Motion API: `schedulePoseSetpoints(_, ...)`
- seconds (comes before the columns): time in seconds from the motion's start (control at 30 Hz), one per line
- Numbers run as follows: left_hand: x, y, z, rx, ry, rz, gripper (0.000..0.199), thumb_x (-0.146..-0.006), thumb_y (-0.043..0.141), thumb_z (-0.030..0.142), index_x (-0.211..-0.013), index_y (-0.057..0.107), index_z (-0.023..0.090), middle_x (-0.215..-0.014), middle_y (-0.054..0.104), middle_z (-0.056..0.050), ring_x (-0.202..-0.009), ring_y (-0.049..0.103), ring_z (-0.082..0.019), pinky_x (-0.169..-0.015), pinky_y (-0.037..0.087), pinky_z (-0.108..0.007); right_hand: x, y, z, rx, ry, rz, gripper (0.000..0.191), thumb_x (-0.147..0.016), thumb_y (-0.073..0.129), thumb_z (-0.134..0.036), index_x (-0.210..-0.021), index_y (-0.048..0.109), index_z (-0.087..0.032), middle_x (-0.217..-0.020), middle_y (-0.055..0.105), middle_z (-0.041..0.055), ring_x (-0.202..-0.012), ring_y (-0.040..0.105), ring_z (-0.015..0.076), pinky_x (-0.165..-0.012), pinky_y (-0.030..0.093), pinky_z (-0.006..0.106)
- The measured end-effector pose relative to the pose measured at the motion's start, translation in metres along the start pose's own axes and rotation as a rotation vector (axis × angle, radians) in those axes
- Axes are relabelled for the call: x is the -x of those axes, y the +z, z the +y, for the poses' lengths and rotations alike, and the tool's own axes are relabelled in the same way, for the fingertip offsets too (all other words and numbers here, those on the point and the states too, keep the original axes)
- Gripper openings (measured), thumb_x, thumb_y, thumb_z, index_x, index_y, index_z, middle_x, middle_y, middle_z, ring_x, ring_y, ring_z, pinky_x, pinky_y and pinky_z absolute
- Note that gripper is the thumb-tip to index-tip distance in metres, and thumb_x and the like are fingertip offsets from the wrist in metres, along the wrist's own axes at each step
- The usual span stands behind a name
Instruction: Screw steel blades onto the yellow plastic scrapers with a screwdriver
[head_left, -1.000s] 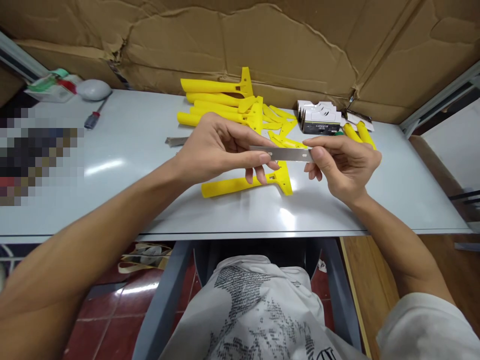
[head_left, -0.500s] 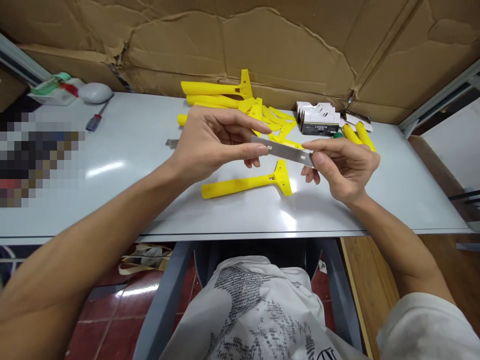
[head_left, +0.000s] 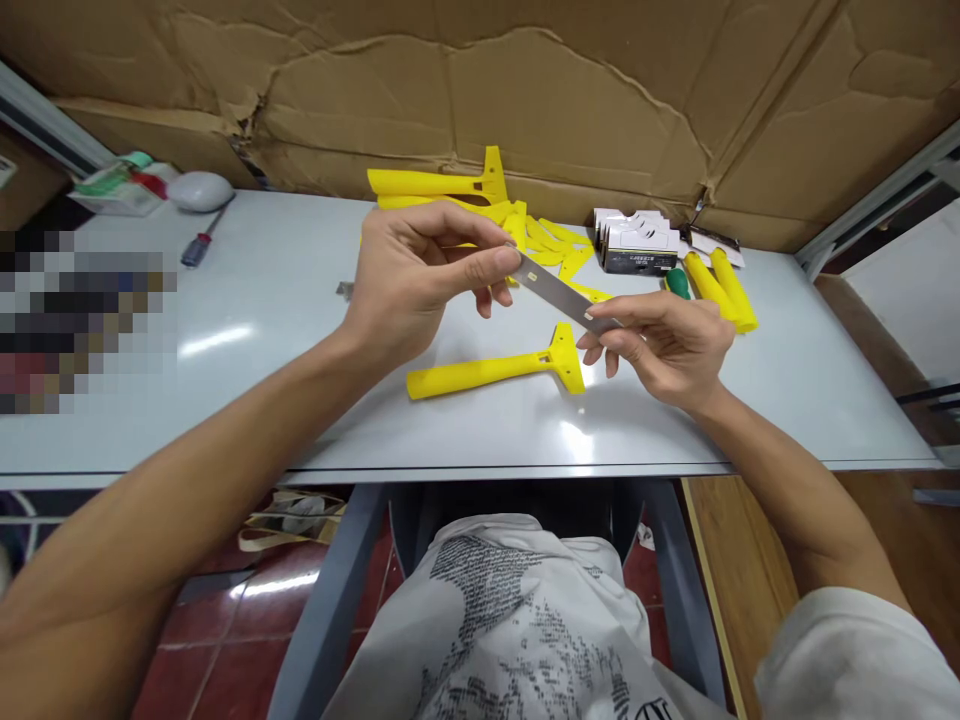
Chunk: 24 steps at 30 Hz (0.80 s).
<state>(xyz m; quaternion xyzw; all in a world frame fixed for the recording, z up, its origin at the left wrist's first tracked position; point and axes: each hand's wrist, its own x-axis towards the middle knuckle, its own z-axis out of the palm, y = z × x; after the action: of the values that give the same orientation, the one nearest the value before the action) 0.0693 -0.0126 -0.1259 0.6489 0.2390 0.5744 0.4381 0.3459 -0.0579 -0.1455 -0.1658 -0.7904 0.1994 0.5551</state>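
Note:
Between my two hands, above the table, a flat metal scraper blade with small slots is held up, slanting down to the right. My left hand pinches its upper left end between thumb and fingers. The lower right end is gripped by my right hand in the same way. Below them a yellow scraper handle lies on the table, its wide head towards the right. Behind my left hand is a pile of yellow scraper handles and flat yellow pieces, partly hidden by that hand.
Several black-and-white boxes stand at the back right. Beside them are a green-ended object and yellow handles. A screwdriver and a white rounded object lie at the back left. Cardboard lines the table's rear.
The blade has tilted more steeply: its left end has risen and its right end has shifted left and slightly down. My right hand has moved left, uncovering more of the yellow handles behind.

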Motion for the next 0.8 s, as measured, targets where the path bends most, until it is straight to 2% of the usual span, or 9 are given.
schedulePoseSetpoints(0.1,-0.001,-0.004,-0.002,-0.022,-0.023,-0.009,0.039,-0.086,0.106,0.055,-0.092,0.085,0.023,-0.077,0.078,0.001,-0.06,0.07,-0.012,-0.05,0.047,-0.027,0.0,-0.001,-0.004,-0.026,0.099,-0.038,0.026,-0.107,0.084,-0.025,-0.133,0.084,-0.027,-0.101,0.089,-0.0002,-0.074,0.088,0.0175,-0.053,0.07,0.023)
schedulePoseSetpoints(0.2,0.0,-0.001,-0.001,-0.004,-0.007,-0.024,0.038,-0.084,0.108,0.052,-0.092,0.086,0.022,-0.073,0.077,0.003,-0.059,0.069,-0.01,-0.049,0.048,-0.025,-0.004,-0.001,-0.01,-0.06,0.307,-0.066,0.036,-0.108,0.083,-0.032,-0.144,0.078,-0.028,-0.094,0.088,-0.0014,-0.075,0.087,0.0173,-0.059,0.073,0.026)
schedulePoseSetpoints(0.23,0.001,0.001,0.0,0.019,0.004,-0.017,0.036,-0.082,0.11,0.048,-0.091,0.087,0.021,-0.071,0.077,0.003,-0.058,0.07,-0.01,-0.048,0.048,-0.024,-0.006,-0.001,-0.011,-0.065,0.368,-0.068,0.035,-0.108,0.084,-0.036,-0.141,0.078,-0.026,-0.091,0.088,-0.0009,-0.073,0.086,0.0168,-0.06,0.072,0.026)
schedulePoseSetpoints(0.3,0.003,0.007,0.002,0.064,0.017,-0.001,0.033,-0.079,0.112,0.042,-0.088,0.088,0.021,-0.071,0.078,0.002,-0.058,0.073,-0.012,-0.046,0.051,-0.024,-0.009,-0.001,-0.009,-0.065,0.448,-0.063,0.031,-0.103,0.089,-0.045,-0.122,0.083,-0.022,-0.087,0.087,0.0007,-0.068,0.083,0.0155,-0.059,0.07,0.026)
schedulePoseSetpoints(0.37,0.005,0.012,0.006,0.069,0.009,-0.013,0.031,-0.079,0.112,0.039,-0.087,0.088,0.022,-0.074,0.079,0.0,-0.059,0.076,-0.014,-0.047,0.056,-0.026,-0.012,-0.001,-0.007,-0.062,0.483,-0.059,0.033,-0.098,0.094,-0.051,-0.103,0.084,-0.02,-0.084,0.086,0.0017,-0.065,0.081,0.0142,-0.058,0.067,0.024)
schedulePoseSetpoints(0.43,0.007,0.014,0.01,0.032,-0.005,-0.04,0.031,-0.081,0.11,0.042,-0.087,0.087,0.023,-0.077,0.08,-0.001,-0.061,0.078,-0.016,-0.049,0.061,-0.028,-0.013,-0.002,-0.005,-0.045,0.502,-0.063,0.037,-0.095,0.096,-0.053,-0.096,0.083,-0.019,-0.084,0.086,0.0022,-0.065,0.081,0.0138,-0.059,0.066,0.024)
schedulePoseSetpoints(0.67,0.009,0.015,0.014,-0.085,-0.005,-0.057,0.037,-0.086,0.106,0.05,-0.092,0.083,0.022,-0.081,0.081,-0.002,-0.066,0.08,-0.017,-0.054,0.065,-0.028,-0.014,-0.003,-0.008,-0.018,0.552,-0.103,0.042,-0.096,0.093,-0.06,-0.095,0.079,-0.021,-0.083,0.088,0.0038,-0.067,0.083,0.0174,-0.065,0.066,0.029)
schedulePoseSetpoints(0.8,0.011,0.017,0.016,-0.158,-0.04,-0.068,0.039,-0.088,0.103,0.053,-0.095,0.083,0.019,-0.082,0.081,-0.003,-0.068,0.081,-0.018,-0.059,0.068,-0.029,-0.017,-0.005,-0.009,0.025,0.563,-0.169,0.04,-0.095,0.093,-0.059,-0.094,0.078,-0.022,-0.086,0.087,0.0037,-0.076,0.082,0.0189,-0.072,0.065,0.031)
